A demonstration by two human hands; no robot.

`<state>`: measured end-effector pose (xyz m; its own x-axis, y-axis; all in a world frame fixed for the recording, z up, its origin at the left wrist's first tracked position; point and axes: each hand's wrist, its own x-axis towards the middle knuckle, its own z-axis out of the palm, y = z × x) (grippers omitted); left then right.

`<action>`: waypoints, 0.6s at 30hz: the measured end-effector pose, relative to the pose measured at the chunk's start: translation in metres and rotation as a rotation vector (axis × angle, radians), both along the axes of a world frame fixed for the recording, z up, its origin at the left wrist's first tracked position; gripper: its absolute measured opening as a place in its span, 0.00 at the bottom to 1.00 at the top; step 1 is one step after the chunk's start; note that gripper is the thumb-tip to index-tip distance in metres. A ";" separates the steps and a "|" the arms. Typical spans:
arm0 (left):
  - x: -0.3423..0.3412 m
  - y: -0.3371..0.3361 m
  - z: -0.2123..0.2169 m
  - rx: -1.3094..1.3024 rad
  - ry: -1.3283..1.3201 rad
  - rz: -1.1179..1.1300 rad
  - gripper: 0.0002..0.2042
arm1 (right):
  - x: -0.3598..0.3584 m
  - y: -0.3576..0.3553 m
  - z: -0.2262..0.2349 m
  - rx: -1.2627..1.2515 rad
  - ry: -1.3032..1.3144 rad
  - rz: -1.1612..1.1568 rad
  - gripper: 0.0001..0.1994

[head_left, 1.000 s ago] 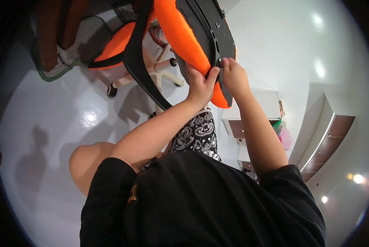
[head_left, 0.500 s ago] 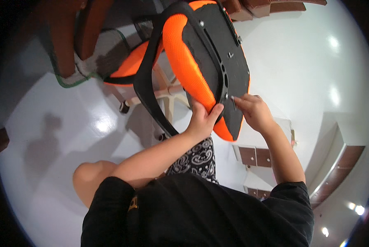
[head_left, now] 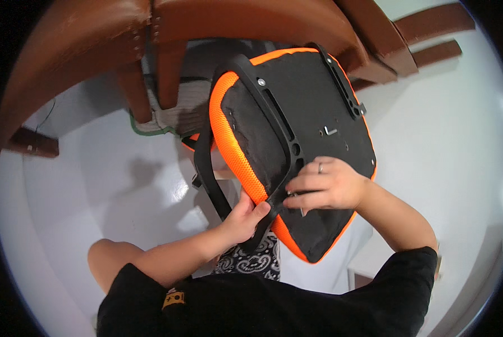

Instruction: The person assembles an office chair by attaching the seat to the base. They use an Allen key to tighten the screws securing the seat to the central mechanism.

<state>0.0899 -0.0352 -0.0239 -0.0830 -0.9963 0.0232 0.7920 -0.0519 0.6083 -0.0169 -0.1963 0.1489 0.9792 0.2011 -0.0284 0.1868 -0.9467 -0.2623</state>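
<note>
- Head view: I've got the seat (head_left: 313, 106) underside-up above patterned shorts (head_left: 248, 263).
- Left hand (head_left: 242, 222): grip closed over armrest (head_left: 205, 171) and seat's orange left edge.
- Right hand (head_left: 333, 184): curled near seat's near corner, metal bit (head_left: 303, 212) beneath; grip unclear.
- Probably bulky, soft-rimmed; hold stiff armrest.

Furniture (head_left: 83, 39): we see brown, glossy upholstery across the top.
Mat (head_left: 188, 100): we see grey, edged green, by brown legs (head_left: 170, 73).
Floor (head_left: 94, 196): we see it pale, shiny.
</note>
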 end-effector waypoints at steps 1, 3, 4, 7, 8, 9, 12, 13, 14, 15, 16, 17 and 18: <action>0.000 0.001 0.000 -0.027 -0.066 0.033 0.36 | 0.000 -0.004 -0.001 0.048 0.054 0.055 0.10; 0.000 -0.001 0.002 -0.048 -0.098 0.015 0.35 | -0.001 -0.011 -0.008 0.096 0.131 0.137 0.10; -0.001 0.000 0.001 -0.055 -0.112 -0.006 0.35 | -0.001 -0.014 -0.010 0.108 0.155 0.150 0.11; -0.006 0.002 -0.003 -0.069 -0.097 0.070 0.35 | 0.006 -0.014 -0.019 0.156 0.162 0.168 0.14; -0.006 0.004 -0.001 -0.059 -0.106 0.068 0.35 | 0.006 -0.013 -0.022 0.192 0.134 0.134 0.15; -0.008 0.004 -0.001 -0.044 -0.091 0.075 0.35 | 0.004 -0.010 -0.027 0.228 0.105 0.093 0.16; -0.012 0.004 -0.005 -0.009 -0.025 0.084 0.34 | -0.003 0.003 -0.043 0.267 -0.020 -0.088 0.18; -0.013 0.004 -0.005 0.009 0.010 0.077 0.34 | -0.007 0.007 -0.048 0.270 -0.066 -0.159 0.19; -0.014 0.005 -0.006 0.027 0.045 0.067 0.33 | -0.009 0.015 -0.051 0.292 -0.107 -0.272 0.19; -0.015 0.006 -0.009 0.016 0.055 0.075 0.33 | -0.009 0.026 -0.055 0.312 -0.149 -0.387 0.18; -0.017 0.006 -0.012 0.004 0.076 0.078 0.33 | -0.007 0.035 -0.057 0.324 -0.183 -0.508 0.18; -0.018 0.006 -0.014 -0.010 0.089 0.082 0.33 | -0.007 0.042 -0.062 0.359 -0.245 -0.603 0.22; -0.018 0.006 -0.015 -0.009 0.101 0.081 0.33 | -0.004 0.053 -0.066 0.434 -0.330 -0.765 0.24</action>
<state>0.0719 -0.0294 -0.0388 0.0014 -0.9993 0.0362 0.8505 0.0202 0.5256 -0.0210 -0.1435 0.0830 0.7948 -0.5728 0.2003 -0.3185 -0.6748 -0.6657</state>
